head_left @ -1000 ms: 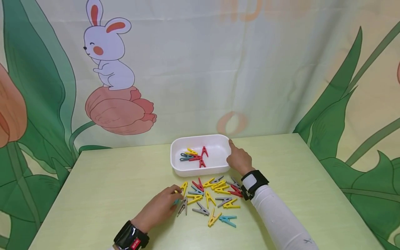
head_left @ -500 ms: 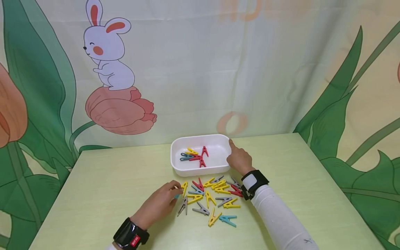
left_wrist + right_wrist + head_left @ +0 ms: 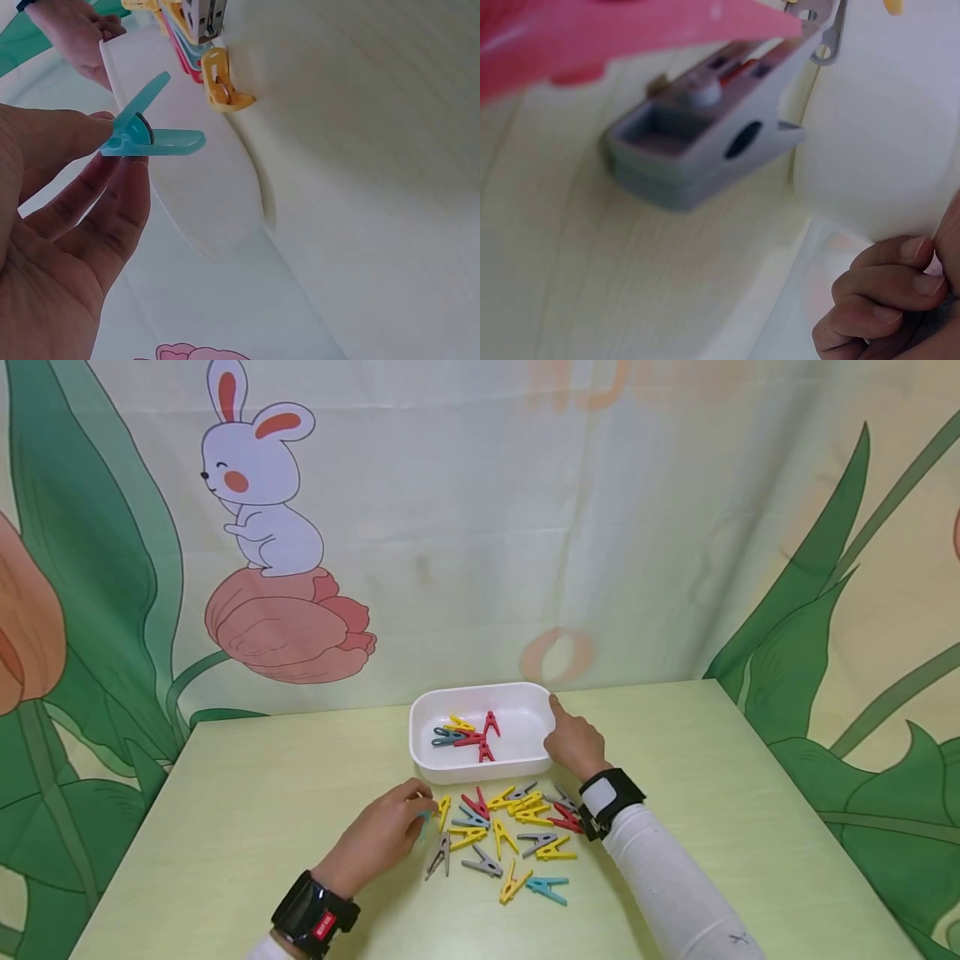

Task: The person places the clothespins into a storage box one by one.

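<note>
My left hand (image 3: 378,839) pinches a light-blue clothespin (image 3: 139,135) between thumb and fingertips, at the left side of the scattered pegs. In the left wrist view its two arms spread away from the fingers. My right hand (image 3: 576,743) holds the right end of a white plastic tray (image 3: 487,772), index finger along the rim and the other fingers curled against the outer wall (image 3: 881,150). A few red clothespins (image 3: 469,738), a yellow one (image 3: 460,723) and dark grey-blue ones (image 3: 447,737) lie inside the tray.
Several loose clothespins lie in front of the tray, including a yellow one (image 3: 443,812) beside my left hand, grey ones (image 3: 482,862) and a light-blue one (image 3: 547,889). Behind the pale table (image 3: 247,827) hangs a printed curtain (image 3: 450,527) with a rabbit.
My left hand has lifted the light-blue clothespin and moved slightly up and left from the pegs. The right hand and the tray stay in place.
</note>
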Motion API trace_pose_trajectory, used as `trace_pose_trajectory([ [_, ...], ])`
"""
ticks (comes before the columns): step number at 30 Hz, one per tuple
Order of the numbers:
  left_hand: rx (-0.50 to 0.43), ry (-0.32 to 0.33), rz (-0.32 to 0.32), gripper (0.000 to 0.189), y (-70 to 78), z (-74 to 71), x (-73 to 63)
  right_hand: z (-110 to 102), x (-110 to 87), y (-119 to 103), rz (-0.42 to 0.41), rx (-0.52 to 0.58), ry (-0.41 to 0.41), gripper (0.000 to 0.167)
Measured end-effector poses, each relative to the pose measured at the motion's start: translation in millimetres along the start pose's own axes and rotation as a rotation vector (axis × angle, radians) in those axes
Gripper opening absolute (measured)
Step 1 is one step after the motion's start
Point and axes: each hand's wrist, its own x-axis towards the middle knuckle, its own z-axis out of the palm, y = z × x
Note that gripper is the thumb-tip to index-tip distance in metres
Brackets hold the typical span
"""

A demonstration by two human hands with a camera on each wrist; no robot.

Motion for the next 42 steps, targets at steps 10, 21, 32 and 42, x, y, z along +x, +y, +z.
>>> trace_pose_trajectory([
  [10, -0.021, 0.069, 0.024, 0.020, 0.1, -12.5, 8.6, 1, 0.9, 1, -0.009, 0.003, 0.003, 0.074],
  [21, -0.015, 0.171, 0.048, 0.020, -2.0, -44.4, 25.7, -2, 0.5, 0, -0.009, 0.004, -0.001, 0.074],
  [32, -0.044, 0.191, 0.056, 0.022, 5.4, -60.5, 51.0, -1, 1.4, 1, -0.008, -0.003, -0.005, 0.075],
  [42, -0.084, 0.218, 0.081, 0.017, 7.7, -60.3, 74.9, -2, 0.9, 1, -0.007, 0.009, -0.007, 0.075],
])
